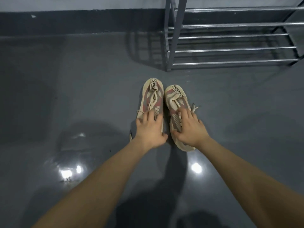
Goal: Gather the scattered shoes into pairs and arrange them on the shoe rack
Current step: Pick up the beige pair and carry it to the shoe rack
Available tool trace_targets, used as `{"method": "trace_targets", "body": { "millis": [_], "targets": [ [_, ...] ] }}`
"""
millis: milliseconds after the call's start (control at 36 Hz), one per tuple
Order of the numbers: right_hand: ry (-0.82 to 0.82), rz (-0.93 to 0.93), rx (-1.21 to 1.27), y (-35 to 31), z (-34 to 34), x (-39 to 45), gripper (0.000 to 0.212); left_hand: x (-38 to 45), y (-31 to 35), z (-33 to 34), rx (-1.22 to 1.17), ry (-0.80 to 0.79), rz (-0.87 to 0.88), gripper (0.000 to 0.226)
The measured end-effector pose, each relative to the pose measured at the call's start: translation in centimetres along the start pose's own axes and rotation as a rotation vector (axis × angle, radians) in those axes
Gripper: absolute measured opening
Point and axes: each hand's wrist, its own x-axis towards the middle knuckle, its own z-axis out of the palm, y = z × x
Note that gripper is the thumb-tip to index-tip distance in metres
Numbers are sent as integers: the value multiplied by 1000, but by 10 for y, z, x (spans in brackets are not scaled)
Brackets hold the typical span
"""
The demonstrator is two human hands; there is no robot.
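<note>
While each hand, left hand (pixel 150 127) and right hand (pixel 189 127), grips one soft, light sneaker, left sneaker (pixel 152 96) and right sneaker (pixel 175 100), mid-upper seems the surest hold, the shoe rack (pixel 230 48) waiting at one o'clock.

floor (pixel 82 89): I see glossy dark grey flooring filling most of my view, smooth and reflective.
light reflections (pixel 196 167): I count one bright round glare spot low and right of centre, plus a cluster of two or three to the left near the bottom.
baseboard (pixel 74 22): a dark band runs along the foot of the wall, meeting the floor at the far edge.
wall (pixel 82 3): I make out a pale grey strip above the dark band, at the very top.
white fleck (pixel 33 16): a small pale mark sits on the dark band, upper left.
shadows (pixel 144 208): dark soft shapes lie across the floor at the bottom centre; I cannot tell their outline exactly.
</note>
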Motion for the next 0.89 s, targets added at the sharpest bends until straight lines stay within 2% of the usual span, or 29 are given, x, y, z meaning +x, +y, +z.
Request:
{"method": "trace_targets", "body": {
  "millis": [83, 139, 250, 389, 528, 694, 889],
  "targets": [
    [-39, 15, -48, 1, 0, -5, 65, -10, 1, 4, 55, -66, 9, 83],
    [-12, 51, -116, 0, 3, -6, 57, -15, 1, 6, 116, -61, 12, 82],
    [73, 137, -256, -13, 9, -6, 48, -20, 0, 10, 189, -23, -9, 63],
    [47, 106, -169, -21, 13, -7, 48, -21, -3, 15, 269, 28, 90, 32],
    [113, 85, -279, -31, 17, -8, 46, -24, -6, 10, 296, 59, 181, 21],
    [220, 64, -84, -44, 16, -2, 27, -34, -10, 2, 227, 81, 162, 25],
    [179, 29, -26, -46, 25, 2, 18, -36, -9, 5, 176, 84, 164, 26]
  ]
}}
